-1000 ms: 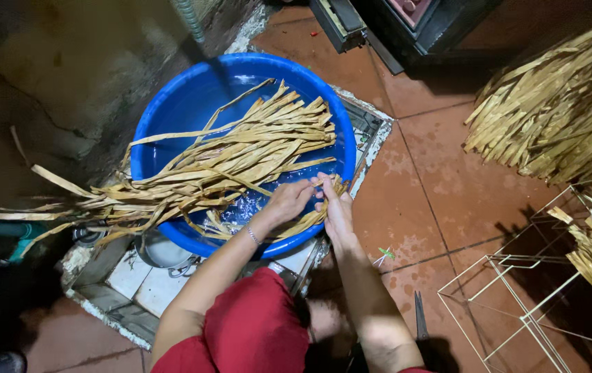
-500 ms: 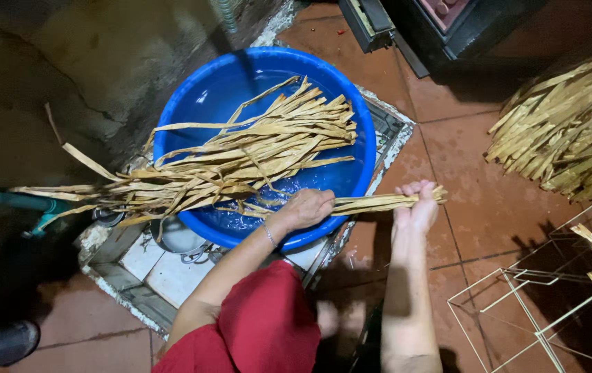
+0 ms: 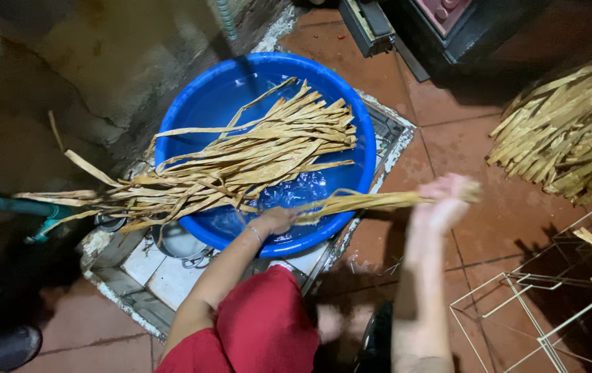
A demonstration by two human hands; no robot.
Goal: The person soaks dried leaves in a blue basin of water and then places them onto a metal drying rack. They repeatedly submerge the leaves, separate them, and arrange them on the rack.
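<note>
Over the near rim of the blue basin (image 3: 192, 124), both hands gripped one wet strip (image 3: 365, 202), left hand (image 3: 279, 220) pinching its end, right hand (image 3: 444, 200) best sliding slowly to avoid tearing.

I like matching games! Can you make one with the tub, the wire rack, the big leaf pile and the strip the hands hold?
Things:
1. tub
2. wire rack
3. leaf pile
4. strip

Descriptions:
A. white, lower right
B. stretched between left hand and right hand
C. blue, round
D. tan, on the tiled floor, upper right

Pairs: 1-C, 2-A, 3-D, 4-B
</note>
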